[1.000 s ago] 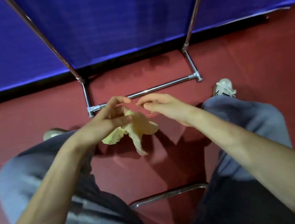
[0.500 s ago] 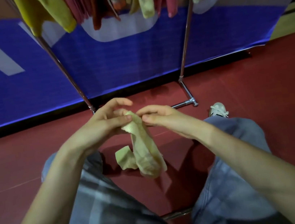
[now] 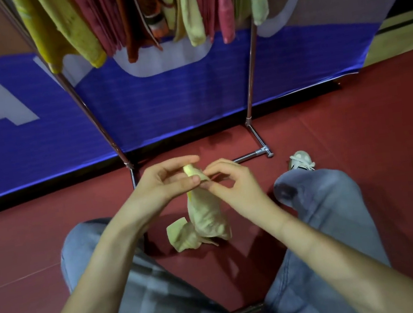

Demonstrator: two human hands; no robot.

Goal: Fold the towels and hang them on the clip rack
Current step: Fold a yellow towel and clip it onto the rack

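Pinching left hand [image 3: 167, 185]: thumb and fingers nip the pale green towel [image 3: 206, 217] at its top, centre frame.
Right hand [image 3: 233, 184]: fingertips pinch the same top end; the rest dangles below.
Clip rack [image 3: 252, 91]: coloured towels [image 3: 190, 12] hang, upper frame.

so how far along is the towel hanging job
Done: a row of towels already hangs from the clip rack. In hand: the left hand and right hand pinch the top of a pale yellow towel, which dangles bunched, not neatly folded. Left: finish that fold and clip it up. Any further towels waiting are out of view.
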